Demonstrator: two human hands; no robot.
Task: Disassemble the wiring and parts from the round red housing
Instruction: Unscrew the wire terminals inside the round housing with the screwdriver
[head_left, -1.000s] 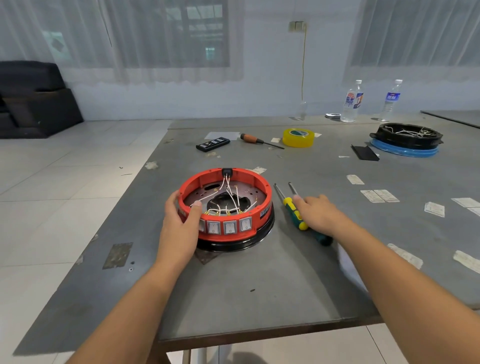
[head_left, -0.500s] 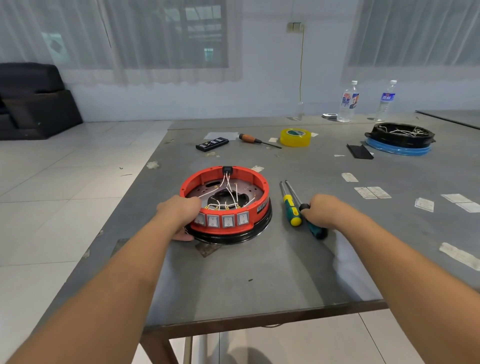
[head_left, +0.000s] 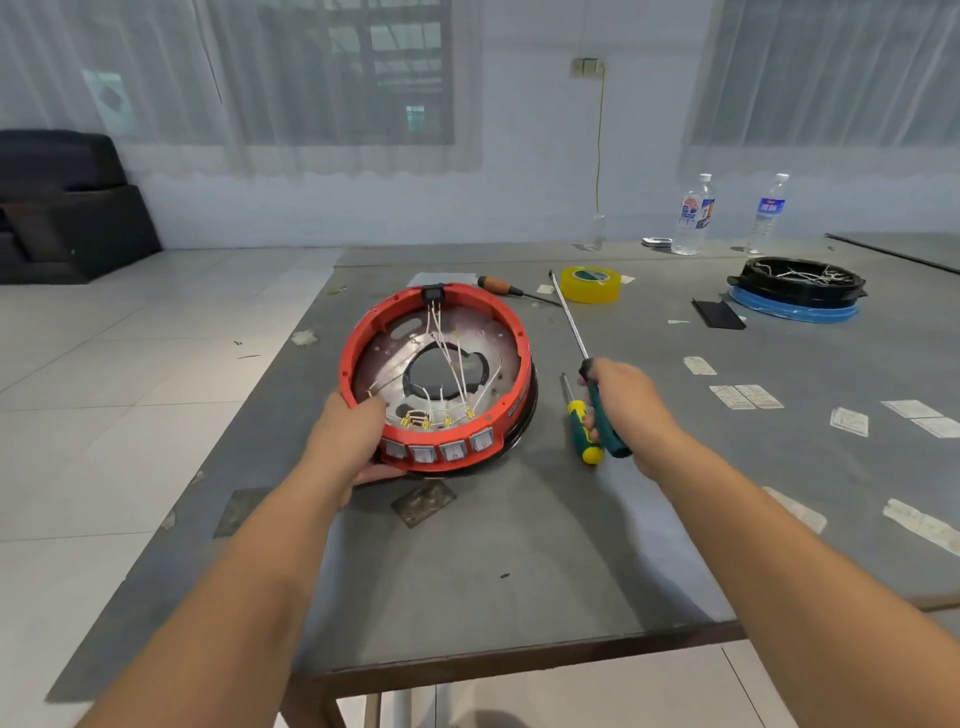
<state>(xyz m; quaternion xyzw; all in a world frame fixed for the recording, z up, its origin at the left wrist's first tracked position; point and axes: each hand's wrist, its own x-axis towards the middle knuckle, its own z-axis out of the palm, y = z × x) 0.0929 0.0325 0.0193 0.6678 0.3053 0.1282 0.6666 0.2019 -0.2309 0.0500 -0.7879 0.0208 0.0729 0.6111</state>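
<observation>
The round red housing (head_left: 511, 332) is tilted up toward me on the grey table (head_left: 519, 545), its far side raised. Inside it are a metal plate with a central hole, thin white wires (head_left: 451, 364) with brass terminals, and a black connector at the far rim. Several white switches (head_left: 439, 451) line its near wall. My left hand (head_left: 349, 440) grips the near-left rim. My right hand (head_left: 626, 402) holds a long screwdriver with a dark green handle (head_left: 605, 423), its shaft pointing up and away, just right of the housing.
A yellow-and-green screwdriver (head_left: 581, 428) lies beside my right hand. Farther back are an orange-handled screwdriver (head_left: 497, 286), a yellow tape roll (head_left: 591, 284), a black-and-blue housing (head_left: 797, 291), a black plate (head_left: 718, 314) and two water bottles (head_left: 695, 215). Paper labels (head_left: 745, 396) are scattered at right.
My left hand has tilted the red housing up off the table. My right hand has lifted the dark green screwdriver, whose shaft now points upward.
</observation>
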